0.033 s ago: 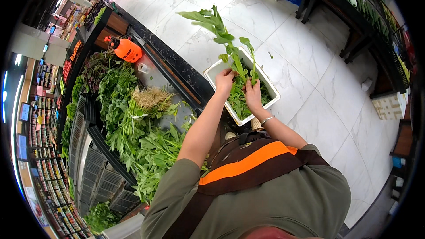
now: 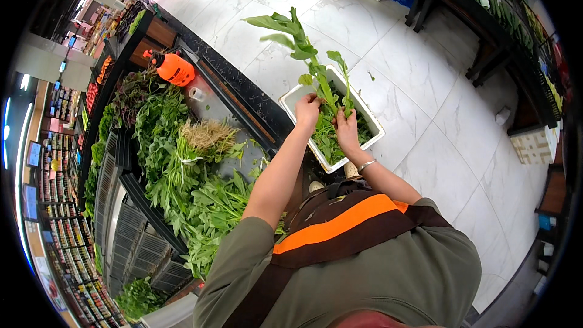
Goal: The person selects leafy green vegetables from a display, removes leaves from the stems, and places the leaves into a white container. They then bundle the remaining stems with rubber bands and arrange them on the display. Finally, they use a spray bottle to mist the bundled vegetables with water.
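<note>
Over a white foam box (image 2: 290,98) on the floor, both of my hands are at work on long-stemmed leafy greens (image 2: 303,47). My left hand (image 2: 308,111) is closed, its fingers pinching a stem near the box's left side. Close beside it, my right hand (image 2: 347,130) is closed round the lower stems, thumb and fingers pressed together; a bangle sits on that wrist. The broad leaves rise past the far rim of the box. Loose trimmed greens (image 2: 328,146) lie inside the box below my hands.
To my left, a display stand carries heaped leafy bunches (image 2: 209,206), a rooted bunch (image 2: 209,136) and an orange spray bottle (image 2: 176,69). Its black edge (image 2: 237,100) runs close to the box. A vegetable stand (image 2: 480,36) stands at the right, with a white crate (image 2: 534,146) beneath.
The leafy tops have swayed very slightly to the left. My hands stay in nearly the same place, still closed on the stems.
</note>
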Demonstrator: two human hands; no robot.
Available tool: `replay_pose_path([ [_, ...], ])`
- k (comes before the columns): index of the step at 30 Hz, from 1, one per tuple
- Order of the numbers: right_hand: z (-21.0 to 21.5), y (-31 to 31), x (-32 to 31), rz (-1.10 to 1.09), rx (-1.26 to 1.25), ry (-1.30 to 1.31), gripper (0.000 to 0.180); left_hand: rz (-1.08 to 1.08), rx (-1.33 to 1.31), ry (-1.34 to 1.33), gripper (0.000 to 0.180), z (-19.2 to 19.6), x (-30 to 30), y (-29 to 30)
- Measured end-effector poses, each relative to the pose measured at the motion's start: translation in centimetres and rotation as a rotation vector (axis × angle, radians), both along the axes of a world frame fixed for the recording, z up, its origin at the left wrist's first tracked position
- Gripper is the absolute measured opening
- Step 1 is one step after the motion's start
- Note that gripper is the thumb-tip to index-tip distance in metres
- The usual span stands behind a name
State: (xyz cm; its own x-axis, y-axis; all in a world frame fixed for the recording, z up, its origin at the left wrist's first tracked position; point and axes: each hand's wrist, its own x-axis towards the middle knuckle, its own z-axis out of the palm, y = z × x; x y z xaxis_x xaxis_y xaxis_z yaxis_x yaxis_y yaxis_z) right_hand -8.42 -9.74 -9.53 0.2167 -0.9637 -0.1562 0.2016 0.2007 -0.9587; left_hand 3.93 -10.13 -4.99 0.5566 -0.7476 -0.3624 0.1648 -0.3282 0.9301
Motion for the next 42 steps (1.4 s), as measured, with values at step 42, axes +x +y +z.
replay_pose_path([
  [42, 0.3, 1.2, 0.9, -0.078, -0.208, 0.178, 0.023, 0.247, -0.541, -0.145, 0.025, 7.5, 1.6, -0.2],
])
